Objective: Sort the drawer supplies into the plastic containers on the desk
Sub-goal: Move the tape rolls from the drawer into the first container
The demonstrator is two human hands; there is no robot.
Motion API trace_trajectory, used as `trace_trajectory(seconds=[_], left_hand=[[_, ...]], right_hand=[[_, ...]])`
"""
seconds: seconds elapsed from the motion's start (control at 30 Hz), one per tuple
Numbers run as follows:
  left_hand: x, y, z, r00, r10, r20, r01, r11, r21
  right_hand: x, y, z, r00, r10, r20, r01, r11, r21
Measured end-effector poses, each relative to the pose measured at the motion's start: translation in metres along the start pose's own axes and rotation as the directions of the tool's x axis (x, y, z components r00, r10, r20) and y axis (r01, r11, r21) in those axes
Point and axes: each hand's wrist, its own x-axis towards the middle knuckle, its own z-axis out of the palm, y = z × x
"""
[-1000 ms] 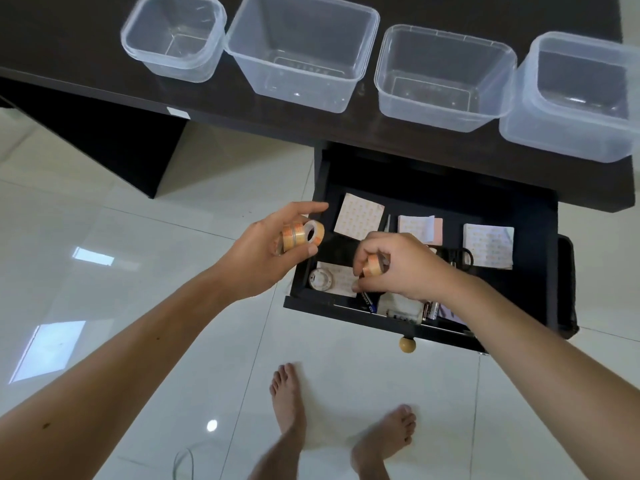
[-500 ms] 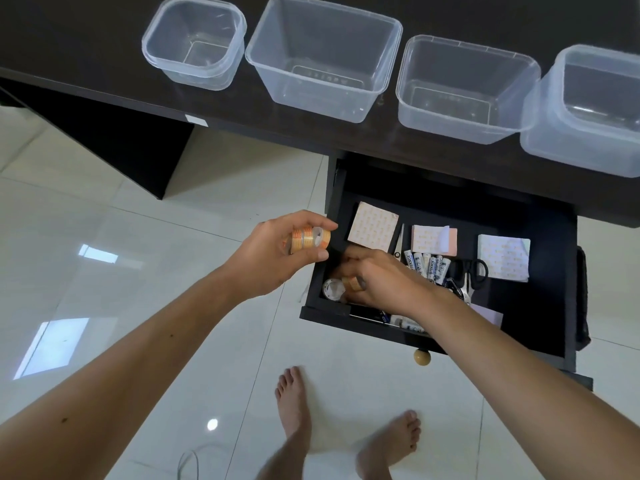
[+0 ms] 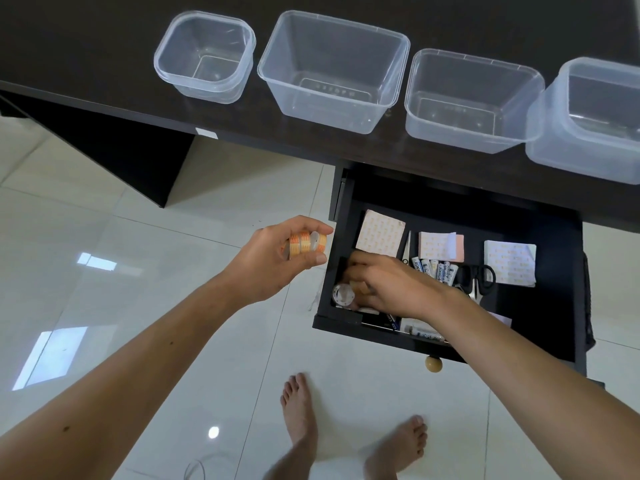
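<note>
My left hand (image 3: 277, 263) hovers left of the open black drawer (image 3: 540, 327) and grips three small orange tape rolls (image 3: 306, 243) in a row. Inside the drawer's left front corner, my right hand (image 3: 391, 289) curls its fingers around another small tape roll (image 3: 360, 287). A clear tape roll (image 3: 343, 295) lies just beside those fingers. Sticky-note pads (image 3: 380, 234), batteries (image 3: 438, 270) and black scissors (image 3: 479, 277) lie in the drawer. Several clear plastic containers (image 3: 332, 74) stand empty in a row on the dark desk (image 3: 104, 46).
A round wooden knob (image 3: 433, 364) sticks out from the drawer front. My bare feet (image 3: 301, 414) stand on glossy white tiles below the drawer. The smallest container (image 3: 206, 57) is at the left end of the row. A thin wire loop (image 3: 195, 470) lies on the floor.
My right hand has gone from above the drawer's front down into its left corner with a tape roll. My left hand has turned its rolls sideways. The view has shifted left and down.
</note>
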Motion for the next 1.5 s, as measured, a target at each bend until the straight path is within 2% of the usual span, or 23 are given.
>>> trace_trajectory(seconds=[0.23, 0.43, 0.67, 0.83, 0.97, 1.13, 1.37, 1.5], left_hand=[[-0.006, 0.006, -0.015, 1.0, -0.024, -0.009, 0.024, 1.0, 0.002], [-0.008, 0.024, -0.056, 0.998, -0.008, -0.057, 0.008, 1.0, 0.005], [-0.003, 0.062, -0.138, 0.963, 0.065, -0.263, -0.067, 0.998, -0.001], [0.025, 0.082, -0.189, 0.907, 0.124, -0.402, -0.12, 0.992, 0.034], [0.062, 0.085, -0.21, 0.842, 0.159, -0.515, -0.171, 0.985, 0.025], [0.099, 0.084, -0.218, 0.821, 0.144, -0.553, -0.173, 0.985, 0.0], [0.122, 0.07, -0.219, 0.764, 0.141, -0.63, -0.135, 0.989, 0.058], [0.122, 0.065, -0.219, 0.755, 0.108, -0.647, -0.133, 0.991, 0.01]], right_hand=[[-0.027, -0.014, -0.031, 0.99, 0.049, -0.134, -0.02, 0.976, 0.215], [-0.019, -0.064, -0.098, 0.971, 0.037, -0.237, 0.023, 0.969, 0.244], [0.043, -0.122, -0.191, 0.94, -0.004, -0.34, 0.091, 0.967, 0.238], [0.112, -0.139, -0.241, 0.881, -0.008, -0.474, 0.121, 0.971, 0.208], [0.173, -0.136, -0.266, 0.863, 0.008, -0.505, 0.099, 0.978, 0.185], [0.225, -0.126, -0.275, 0.864, 0.03, -0.503, 0.06, 0.985, 0.161], [0.247, -0.132, -0.272, 0.899, -0.035, -0.436, 0.106, 0.984, 0.14], [0.246, -0.133, -0.267, 0.904, -0.042, -0.426, 0.124, 0.978, 0.168]])
